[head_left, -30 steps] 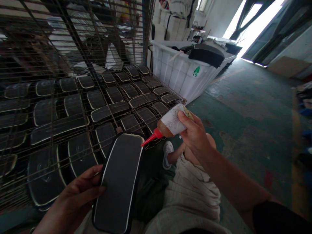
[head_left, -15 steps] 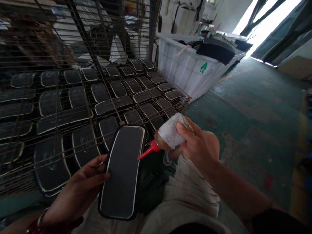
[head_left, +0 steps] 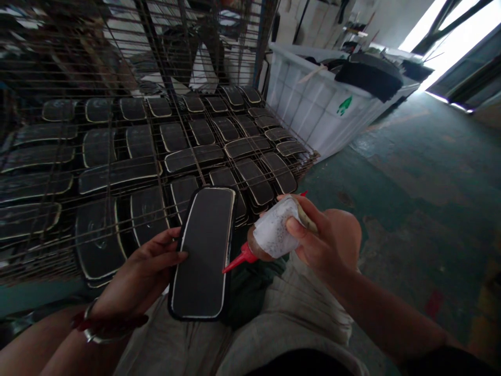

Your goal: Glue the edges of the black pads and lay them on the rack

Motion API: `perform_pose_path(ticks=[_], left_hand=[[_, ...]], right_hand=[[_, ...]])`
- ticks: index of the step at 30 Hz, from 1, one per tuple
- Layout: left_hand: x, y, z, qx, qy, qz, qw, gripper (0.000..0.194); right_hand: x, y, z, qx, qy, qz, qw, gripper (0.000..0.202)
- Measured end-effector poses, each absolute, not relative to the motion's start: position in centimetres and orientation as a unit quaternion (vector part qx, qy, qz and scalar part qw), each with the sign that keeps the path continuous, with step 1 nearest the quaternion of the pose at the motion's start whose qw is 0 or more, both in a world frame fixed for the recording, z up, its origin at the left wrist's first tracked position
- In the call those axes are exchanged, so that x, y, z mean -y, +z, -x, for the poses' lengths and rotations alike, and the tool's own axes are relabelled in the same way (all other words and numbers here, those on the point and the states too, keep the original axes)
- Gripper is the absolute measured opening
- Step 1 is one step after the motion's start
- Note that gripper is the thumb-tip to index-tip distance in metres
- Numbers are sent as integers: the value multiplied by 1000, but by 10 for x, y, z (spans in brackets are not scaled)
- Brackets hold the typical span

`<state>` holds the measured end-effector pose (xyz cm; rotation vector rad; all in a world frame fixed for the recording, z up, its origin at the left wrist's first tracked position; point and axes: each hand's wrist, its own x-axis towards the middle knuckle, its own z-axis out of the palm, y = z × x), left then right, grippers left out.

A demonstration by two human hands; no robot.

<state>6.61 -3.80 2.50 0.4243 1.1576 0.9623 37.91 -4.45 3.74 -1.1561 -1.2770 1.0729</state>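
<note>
My left hand (head_left: 144,271) grips a dark, flat panel (head_left: 203,256) with rounded corners by its left edge, thumb on the face. A pale line runs around the panel just inside its black border. My right hand (head_left: 313,235) is wrapped round a squeeze bottle (head_left: 276,230) with a whitish wrapping and brownish contents. The bottle tilts down to the left, and the tip of its red nozzle (head_left: 242,257) is at the panel's right edge, on the pale line. What the bottle holds cannot be read from it.
A wire rack (head_left: 195,151) ahead carries rows of similar dark panels (head_left: 99,237) with pale outlines. Behind it to the right stands a white plastic bin (head_left: 301,99) with dark pieces (head_left: 370,75) piled on top. Green floor (head_left: 395,183) lies to the right.
The nozzle tip has moved down along the panel's right edge. The rack and bin appear shifted right and slightly up as the view turned. Both grips are the same.
</note>
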Motion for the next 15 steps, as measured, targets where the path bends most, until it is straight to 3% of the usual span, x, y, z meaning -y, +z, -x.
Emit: perform_pose_path(ticks=[7, 15], left_hand=[[33, 28, -66, -536, 468, -172, 681, 55], [28, 38, -69, -556, 532, -114, 628, 33]], right_hand=[[50, 28, -379, 551, 466, 453, 523, 53], [48, 26, -378, 541, 461, 449, 542, 53]])
